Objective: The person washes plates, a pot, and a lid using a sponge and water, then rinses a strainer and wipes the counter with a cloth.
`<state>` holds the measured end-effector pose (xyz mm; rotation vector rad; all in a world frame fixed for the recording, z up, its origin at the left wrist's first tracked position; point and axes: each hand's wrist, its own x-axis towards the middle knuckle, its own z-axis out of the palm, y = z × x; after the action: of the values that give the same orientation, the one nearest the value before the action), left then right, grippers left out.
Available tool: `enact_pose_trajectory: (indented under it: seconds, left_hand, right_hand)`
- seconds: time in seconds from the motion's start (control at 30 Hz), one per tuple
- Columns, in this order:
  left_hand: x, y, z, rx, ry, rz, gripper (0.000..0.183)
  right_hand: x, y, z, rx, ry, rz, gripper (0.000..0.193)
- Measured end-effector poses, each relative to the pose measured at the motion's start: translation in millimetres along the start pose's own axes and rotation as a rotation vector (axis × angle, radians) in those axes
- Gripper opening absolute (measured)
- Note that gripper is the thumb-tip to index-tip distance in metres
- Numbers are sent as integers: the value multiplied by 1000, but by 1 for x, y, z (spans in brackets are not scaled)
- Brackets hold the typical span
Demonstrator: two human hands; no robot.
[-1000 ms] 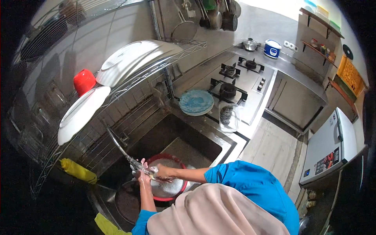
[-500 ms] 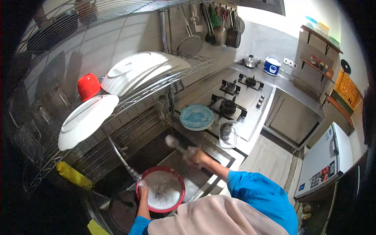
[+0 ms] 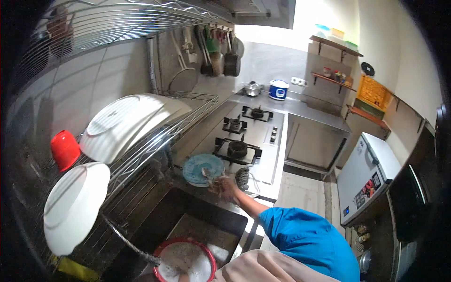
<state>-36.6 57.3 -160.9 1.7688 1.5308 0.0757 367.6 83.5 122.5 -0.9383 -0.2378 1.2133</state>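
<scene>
My right hand (image 3: pixel 226 187) reaches out over the counter beside the stove, closed around a spoon-like utensil. The pale rounded end of this spoon (image 3: pixel 206 172) is over the blue patterned plate (image 3: pixel 199 163); whether they touch I cannot tell. At the bottom edge, part of my left hand (image 3: pixel 183 277) shows inside a red-rimmed basin (image 3: pixel 189 239) of foamy, greyish water. Its fingers are hidden. The basin is in the sink, beside the end of a flexible metal faucet hose (image 3: pixel 134 246).
White plates (image 3: pixel 124 120) and a red cup (image 3: pixel 65 149) sit on the wire rack at left. A clear tray with a dark scrubber (image 3: pixel 242 178) lies right of my right hand. Beyond are the gas burners (image 3: pixel 237 148) and a blue-white rice cooker (image 3: pixel 278 89).
My right hand has moved from above the sink to beside the blue plate, carrying the spoon. My left hand has left the basin's rim for its inside. The view has turned right.
</scene>
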Motion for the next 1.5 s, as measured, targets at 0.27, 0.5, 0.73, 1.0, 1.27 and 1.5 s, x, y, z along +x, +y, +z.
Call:
enact_pose_trajectory:
  seconds: [0.27, 0.5, 0.73, 1.0, 1.27, 1.5]
  left_hand:
    - [12, 43, -4, 182, -100, 186, 28]
    - [4, 55, -18, 288, -96, 260, 31]
    - [-7, 86, -19, 376, -117, 381, 35]
    - [-88, 14, -96, 329, 58, 490, 39]
    - [-180, -41, -187, 348, 424, 162, 58]
    - [-209, -111, -195, 77, 555, -461, 57]
  right_hand:
    - [26, 32, -50, 252, -138, 206, 12]
    - [9, 36, -11, 314, -5, 118, 12]
    - [53, 15, -90, 227, -422, 83, 17]
    - [-39, 65, -51, -445, -237, -277, 36]
    - [-45, 68, -84, 282, 116, 364, 32]
    - [-41, 45, -59, 335, -58, 637, 12]
